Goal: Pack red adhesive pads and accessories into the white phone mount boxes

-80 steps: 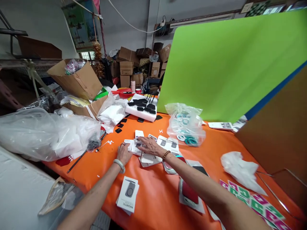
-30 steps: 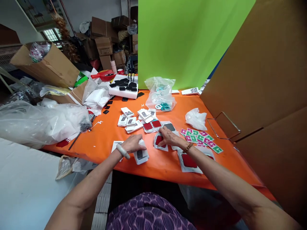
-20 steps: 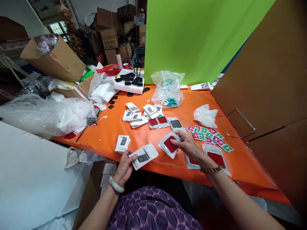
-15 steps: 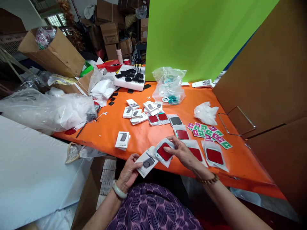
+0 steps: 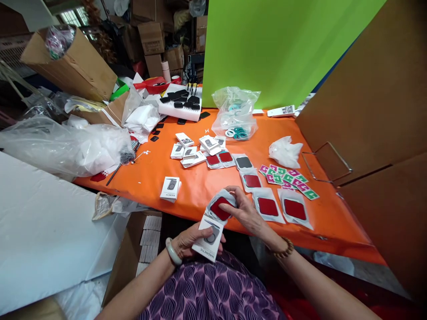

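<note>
My left hand point(image 5: 193, 238) is closed around a small white printed box point(image 5: 208, 240) marked "MAGNETIC", its thumb across the printed face. My right hand point(image 5: 245, 211) pinches a clear pouch point(image 5: 218, 195) with a red square pad point(image 5: 220, 209) showing in it. The pouch's lower end meets the top of the box; whether part of it is inside, I cannot tell. On the orange table to the right lie pouches with red pads point(image 5: 267, 206), and one holds a grey pad point(image 5: 243, 162). More white boxes point(image 5: 170, 189) stand at the left.
Pink and green printed cards point(image 5: 288, 180) lie at the right near a crumpled white bag point(image 5: 286, 151). A clear bag with teal rings point(image 5: 235, 115) rests by the green panel point(image 5: 283, 49). A carton point(image 5: 122, 262) of white boxes stands below the table's front edge.
My left hand has turned the box more upright and moved it right and lower. My right hand has brought the pouch left, against the box's top.
</note>
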A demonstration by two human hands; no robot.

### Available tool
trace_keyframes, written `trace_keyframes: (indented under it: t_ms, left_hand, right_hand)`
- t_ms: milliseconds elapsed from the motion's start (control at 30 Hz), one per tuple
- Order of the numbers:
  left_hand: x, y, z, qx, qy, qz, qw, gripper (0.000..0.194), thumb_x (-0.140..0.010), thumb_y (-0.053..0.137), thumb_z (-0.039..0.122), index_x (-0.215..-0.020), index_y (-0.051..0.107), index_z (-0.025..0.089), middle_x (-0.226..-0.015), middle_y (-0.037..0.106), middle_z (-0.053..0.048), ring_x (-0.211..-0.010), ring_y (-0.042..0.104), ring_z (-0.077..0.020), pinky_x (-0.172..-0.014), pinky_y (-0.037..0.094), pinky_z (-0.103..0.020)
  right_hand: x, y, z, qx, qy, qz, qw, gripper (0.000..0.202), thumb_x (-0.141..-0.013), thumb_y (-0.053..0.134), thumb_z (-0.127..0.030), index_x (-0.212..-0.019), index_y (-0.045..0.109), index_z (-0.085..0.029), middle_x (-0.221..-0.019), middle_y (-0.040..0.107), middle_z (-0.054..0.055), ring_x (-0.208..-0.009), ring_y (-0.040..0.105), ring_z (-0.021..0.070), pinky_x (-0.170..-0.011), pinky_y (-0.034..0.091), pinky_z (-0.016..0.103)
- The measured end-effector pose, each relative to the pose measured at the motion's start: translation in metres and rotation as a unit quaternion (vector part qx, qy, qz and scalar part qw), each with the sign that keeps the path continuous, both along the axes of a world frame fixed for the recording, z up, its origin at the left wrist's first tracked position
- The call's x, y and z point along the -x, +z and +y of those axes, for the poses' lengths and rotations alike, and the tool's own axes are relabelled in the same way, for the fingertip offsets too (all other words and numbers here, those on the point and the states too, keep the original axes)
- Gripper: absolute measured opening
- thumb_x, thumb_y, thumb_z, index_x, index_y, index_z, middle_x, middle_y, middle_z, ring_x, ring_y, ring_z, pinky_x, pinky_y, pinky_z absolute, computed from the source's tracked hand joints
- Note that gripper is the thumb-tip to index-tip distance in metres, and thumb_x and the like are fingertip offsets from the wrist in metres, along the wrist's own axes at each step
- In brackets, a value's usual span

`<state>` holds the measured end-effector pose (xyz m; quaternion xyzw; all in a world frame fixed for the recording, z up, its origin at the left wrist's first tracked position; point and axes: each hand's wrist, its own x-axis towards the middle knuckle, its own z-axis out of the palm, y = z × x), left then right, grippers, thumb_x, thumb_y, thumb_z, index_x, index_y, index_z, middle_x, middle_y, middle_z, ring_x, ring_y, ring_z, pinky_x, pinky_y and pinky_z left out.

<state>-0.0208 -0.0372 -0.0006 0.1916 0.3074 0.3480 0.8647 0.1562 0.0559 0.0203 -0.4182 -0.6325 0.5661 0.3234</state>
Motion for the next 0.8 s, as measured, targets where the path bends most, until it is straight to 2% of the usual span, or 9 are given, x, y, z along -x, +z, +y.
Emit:
trace_keyframes:
  t_ms: [133, 267, 400, 533, 667, 800]
  left_hand:
    - [-0.007, 0.000, 0.013, -0.047, -0.010, 0.060, 0.997, 0.055, -0.053, 0.086, 0.042, -0.092, 0.065, 0.009, -0.080, 0.066, -0.008, -0.063, 0.061, -0.0140, -0.057, 0.045, -0.023]
    - [-0.015, -0.014, 0.010, -0.049, 0.018, 0.054, 0.997, 0.064, -0.045, 0.088, 0.043, -0.096, 0.065, 0.011, -0.087, 0.066, -0.008, -0.067, 0.062, -0.0148, -0.060, 0.047, -0.024]
    - [-0.015, -0.028, 0.001, -0.041, -0.006, 0.045, 0.998, 0.068, -0.043, 0.089, 0.043, -0.098, 0.066, 0.010, -0.086, 0.066, -0.008, -0.070, 0.062, -0.0156, -0.064, 0.046, -0.026]
    - [-0.006, -0.034, -0.002, -0.017, -0.064, 0.000, 0.998, 0.075, -0.042, 0.089, 0.046, -0.104, 0.066, 0.011, -0.086, 0.066, -0.006, -0.074, 0.061, -0.0152, -0.069, 0.045, -0.026]
    - [-0.001, -0.035, -0.004, -0.015, -0.068, 0.001, 0.998, 0.071, -0.045, 0.089, 0.042, -0.105, 0.066, 0.012, -0.088, 0.066, -0.007, -0.077, 0.061, -0.0154, -0.073, 0.044, -0.027]
    - [-0.002, -0.038, -0.005, -0.021, -0.083, 0.002, 0.996, 0.068, -0.045, 0.089, 0.040, -0.103, 0.067, 0.011, -0.086, 0.065, -0.006, -0.075, 0.059, -0.0143, -0.071, 0.043, -0.025]
  right_hand:
    - [-0.003, 0.009, 0.006, -0.043, 0.013, -0.020, 0.999, 0.032, -0.079, 0.062, -0.039, -0.101, 0.046, -0.023, -0.086, 0.053, 0.000, -0.072, 0.051, 0.0144, -0.064, 0.046, 0.027]
    - [-0.010, 0.008, 0.003, -0.042, 0.074, -0.054, 0.995, 0.028, -0.082, 0.058, -0.038, -0.102, 0.045, -0.023, -0.084, 0.054, -0.001, -0.073, 0.053, 0.0152, -0.066, 0.046, 0.027]
    - [-0.012, -0.002, -0.008, -0.059, 0.136, -0.092, 0.985, 0.025, -0.087, 0.054, -0.036, -0.107, 0.045, -0.024, -0.092, 0.059, 0.001, -0.081, 0.056, 0.0166, -0.073, 0.047, 0.029]
    - [-0.010, -0.004, -0.015, -0.093, 0.127, -0.097, 0.983, 0.025, -0.089, 0.052, -0.035, -0.110, 0.046, -0.024, -0.097, 0.060, 0.003, -0.086, 0.057, 0.0178, -0.077, 0.047, 0.031]
    - [-0.012, 0.004, -0.011, -0.058, 0.092, -0.088, 0.990, 0.026, -0.086, 0.056, -0.036, -0.107, 0.047, -0.024, -0.085, 0.059, 0.000, -0.071, 0.056, 0.0147, -0.064, 0.047, 0.026]
    - [-0.011, 0.014, -0.009, -0.094, 0.146, -0.127, 0.977, 0.022, -0.087, 0.054, -0.030, -0.108, 0.049, -0.025, -0.096, 0.062, 0.002, -0.082, 0.059, 0.0170, -0.075, 0.048, 0.030]
